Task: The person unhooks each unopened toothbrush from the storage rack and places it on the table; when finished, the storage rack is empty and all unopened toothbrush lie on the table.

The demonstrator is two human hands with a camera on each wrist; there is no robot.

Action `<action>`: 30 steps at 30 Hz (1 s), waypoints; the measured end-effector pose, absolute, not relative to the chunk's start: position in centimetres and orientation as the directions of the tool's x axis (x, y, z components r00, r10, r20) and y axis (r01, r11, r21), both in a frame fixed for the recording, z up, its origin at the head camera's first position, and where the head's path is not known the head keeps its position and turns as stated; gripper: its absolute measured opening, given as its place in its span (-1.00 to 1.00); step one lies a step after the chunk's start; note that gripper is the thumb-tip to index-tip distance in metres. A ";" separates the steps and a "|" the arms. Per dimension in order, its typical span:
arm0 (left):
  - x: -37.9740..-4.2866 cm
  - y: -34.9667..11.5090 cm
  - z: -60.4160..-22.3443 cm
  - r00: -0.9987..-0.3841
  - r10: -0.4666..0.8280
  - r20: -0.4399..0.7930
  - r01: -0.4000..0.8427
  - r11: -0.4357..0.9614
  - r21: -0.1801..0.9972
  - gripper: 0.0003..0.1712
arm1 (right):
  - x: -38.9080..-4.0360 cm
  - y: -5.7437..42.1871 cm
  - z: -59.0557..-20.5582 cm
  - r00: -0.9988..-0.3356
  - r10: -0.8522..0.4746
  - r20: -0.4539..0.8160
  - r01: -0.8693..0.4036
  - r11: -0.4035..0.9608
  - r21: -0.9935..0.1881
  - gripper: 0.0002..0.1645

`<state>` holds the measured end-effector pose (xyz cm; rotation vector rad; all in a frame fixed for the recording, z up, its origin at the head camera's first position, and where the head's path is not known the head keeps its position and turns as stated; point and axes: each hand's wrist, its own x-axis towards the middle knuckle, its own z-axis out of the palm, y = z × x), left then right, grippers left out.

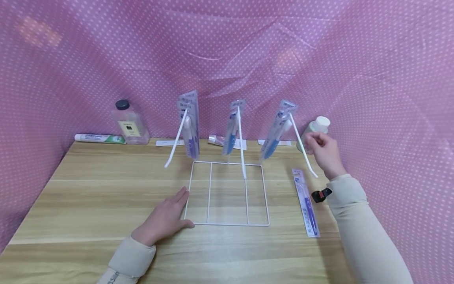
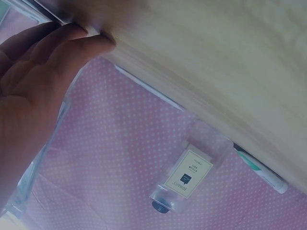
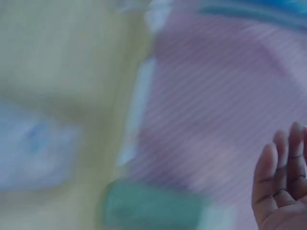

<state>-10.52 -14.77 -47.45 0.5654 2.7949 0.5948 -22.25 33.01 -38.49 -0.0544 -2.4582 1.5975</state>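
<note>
A white wire display rack (image 1: 230, 225) stands on the wooden table, with three hooks jutting forward. Packaged toothbrushes hang on its left hook (image 1: 176, 139), middle hook (image 1: 242, 146) and right hook (image 1: 304, 146). My left hand (image 1: 164, 217) rests at the left side of the rack's base, fingertips and thumb at the wire. Empty, with loosely bent fingers, my right hand (image 1: 324, 154) is raised beyond the right hook, overlapping a white-capped bottle (image 1: 320, 123). Below it, another packaged toothbrush (image 1: 307, 207) lies on the table. The right wrist view shows this hand's fingers (image 3: 266, 177) holding nothing.
Along the back edge are a toothpaste tube (image 1: 101, 138), a clear bottle with a black cap (image 1: 131, 130), a small tube (image 1: 217, 140) and white label strips (image 1: 169, 142). A pink dotted cloth (image 1: 227, 47) hangs behind and at both sides.
</note>
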 end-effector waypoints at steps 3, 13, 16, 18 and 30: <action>-10.6 -14.9 -47.6 -0.899 0.415 -0.137 0.324 0.843 0.429 0.18 | -22.6 30.7 -35.9 -0.964 0.147 0.222 -0.198 0.160 -0.967 -0.80; -10.7 -14.8 -47.6 -0.902 0.409 -0.140 0.317 0.846 0.428 0.19 | -23.3 26.0 -31.2 -0.917 0.130 0.377 -0.399 -0.319 -0.860 -0.83; -10.6 -14.8 -47.6 -0.901 0.410 -0.140 0.319 0.847 0.424 0.20 | -23.4 25.7 -30.7 -0.913 0.138 0.385 -0.409 -0.342 -0.846 -0.86; -10.6 -14.7 -47.5 -0.902 0.409 -0.141 0.318 0.848 0.425 0.20 | -23.4 25.6 -30.6 -0.912 0.140 0.385 -0.409 -0.344 -0.845 -0.85; -10.5 -14.6 -47.3 -0.903 0.403 -0.147 0.310 0.849 0.428 0.18 | -22.6 25.0 -31.5 -0.914 0.150 0.378 -0.406 -0.284 -0.869 -0.94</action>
